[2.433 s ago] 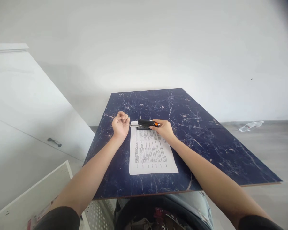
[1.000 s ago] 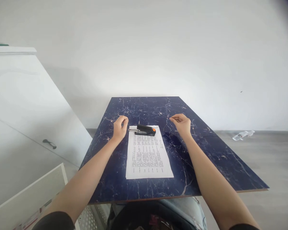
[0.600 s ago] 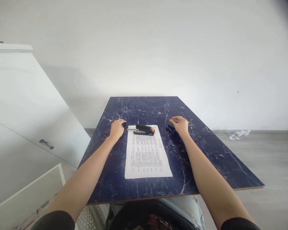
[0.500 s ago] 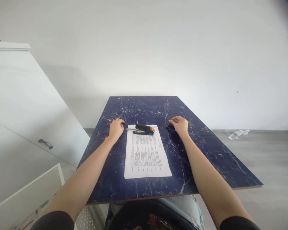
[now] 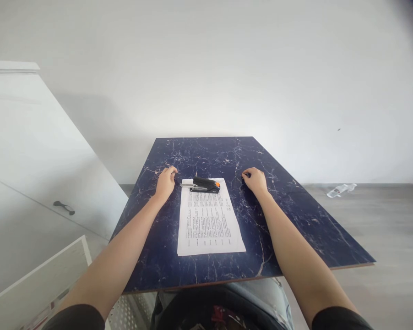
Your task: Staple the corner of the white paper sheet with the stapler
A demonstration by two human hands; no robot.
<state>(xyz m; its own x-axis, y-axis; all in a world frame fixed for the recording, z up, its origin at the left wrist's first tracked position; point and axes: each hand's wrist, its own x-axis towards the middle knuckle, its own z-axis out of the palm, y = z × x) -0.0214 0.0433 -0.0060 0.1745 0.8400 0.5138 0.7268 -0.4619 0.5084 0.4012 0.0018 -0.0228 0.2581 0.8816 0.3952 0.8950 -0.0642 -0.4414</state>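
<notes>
The black stapler (image 5: 205, 185) lies on the far end of the white paper (image 5: 209, 229); its orange bit is at the right end, and a thin silver part pokes out at the left, as far as the paper's left edge; the paper lies flat on the dark blue desk (image 5: 296, 229), and its rows of print run sideways to the person.

The left hand (image 5: 165, 182) is just beside the stapler's silver end, with its fingers curled in; the right hand (image 5: 255, 180) is past the paper's right side, farther from the stapler, with its thumb and a finger bent close to each other; I cannot tell if the tips of either hand touch, or if they pinch some small thing; both hands are apart from the stapler and the paper.

On the left stands a white cabinet (image 5: 38, 151) with a dark handle (image 5: 64, 207); on the right, a clear plastic thing (image 5: 341, 190) lies on the grey floor (image 5: 392, 229), near the wall (image 5: 227, 68).
</notes>
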